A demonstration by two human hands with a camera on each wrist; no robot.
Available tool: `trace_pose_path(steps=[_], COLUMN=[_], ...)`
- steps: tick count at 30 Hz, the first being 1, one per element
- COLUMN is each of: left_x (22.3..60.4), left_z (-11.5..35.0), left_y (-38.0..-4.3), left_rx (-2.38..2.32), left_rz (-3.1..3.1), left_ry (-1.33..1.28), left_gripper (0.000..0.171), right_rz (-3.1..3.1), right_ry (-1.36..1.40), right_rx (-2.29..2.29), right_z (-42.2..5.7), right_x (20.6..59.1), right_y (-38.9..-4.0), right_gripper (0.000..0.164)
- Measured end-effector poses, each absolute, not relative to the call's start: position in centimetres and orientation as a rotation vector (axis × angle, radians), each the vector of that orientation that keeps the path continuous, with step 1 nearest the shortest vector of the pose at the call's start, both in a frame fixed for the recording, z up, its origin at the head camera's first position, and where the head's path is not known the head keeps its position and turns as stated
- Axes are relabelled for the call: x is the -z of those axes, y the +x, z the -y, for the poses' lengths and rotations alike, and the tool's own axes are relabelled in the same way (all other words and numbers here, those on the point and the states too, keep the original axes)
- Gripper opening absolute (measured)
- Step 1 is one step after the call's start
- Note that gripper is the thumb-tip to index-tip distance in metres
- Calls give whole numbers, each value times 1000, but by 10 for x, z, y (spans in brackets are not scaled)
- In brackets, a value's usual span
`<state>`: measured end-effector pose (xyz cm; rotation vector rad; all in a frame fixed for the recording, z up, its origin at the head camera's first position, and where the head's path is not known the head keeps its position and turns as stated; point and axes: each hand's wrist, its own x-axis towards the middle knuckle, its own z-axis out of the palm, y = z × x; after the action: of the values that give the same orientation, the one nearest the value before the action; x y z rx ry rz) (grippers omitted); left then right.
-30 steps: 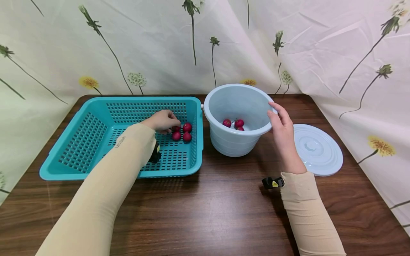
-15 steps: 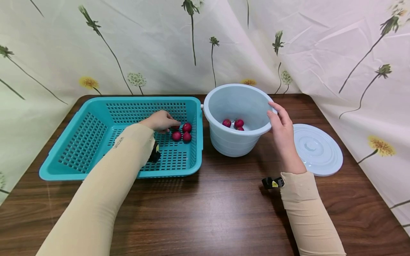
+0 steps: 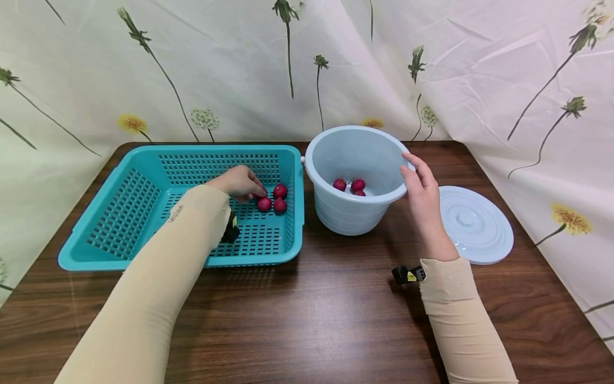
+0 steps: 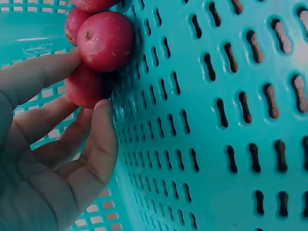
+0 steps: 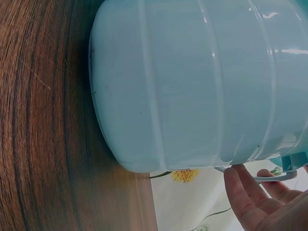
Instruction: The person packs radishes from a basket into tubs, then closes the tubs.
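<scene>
In the head view my left hand [image 3: 241, 182] reaches into the turquoise basket [image 3: 144, 150], at its right end. Its fingertips hold a red radish [image 4: 84, 87], which sits between the digits in the left wrist view and is mostly hidden from the head view. Other radishes lie close by: one at the back [image 3: 280, 191], one in front [image 3: 280, 206] and one near the fingertips [image 3: 264, 204]. My right hand [image 3: 423, 194] grips the right rim of a pale blue bucket [image 3: 352, 216]. Several radishes [image 3: 357, 184] lie on the bucket's floor. In the right wrist view, fingers [image 5: 240, 192] touch the bucket's side beside its handle [image 5: 276, 177].
A pale blue round lid [image 3: 475, 224] lies on the dark wooden table [image 3: 312, 320], right of the bucket. The bucket stands close to the basket's right edge. A flower-printed cloth [image 3: 240, 69] hangs behind and at the sides.
The left hand's fingers have shifted slightly around the radish and now cover it more in the head view. The right hand and bucket stay put.
</scene>
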<state>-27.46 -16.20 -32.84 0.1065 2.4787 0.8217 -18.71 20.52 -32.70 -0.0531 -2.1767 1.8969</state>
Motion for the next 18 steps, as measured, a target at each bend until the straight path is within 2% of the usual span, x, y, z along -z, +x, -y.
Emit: trace_pose_path(steps=[18], left_x=[312], left_z=[158], left_y=[-266], left_rx=[-931], left_rz=[-2435], left_ry=[189], left_gripper=[38], right_rz=[2180], right_ry=[-39], right_rx=[-1899], right_z=[-206], right_x=[327], right_y=[-187], right_gripper=[44])
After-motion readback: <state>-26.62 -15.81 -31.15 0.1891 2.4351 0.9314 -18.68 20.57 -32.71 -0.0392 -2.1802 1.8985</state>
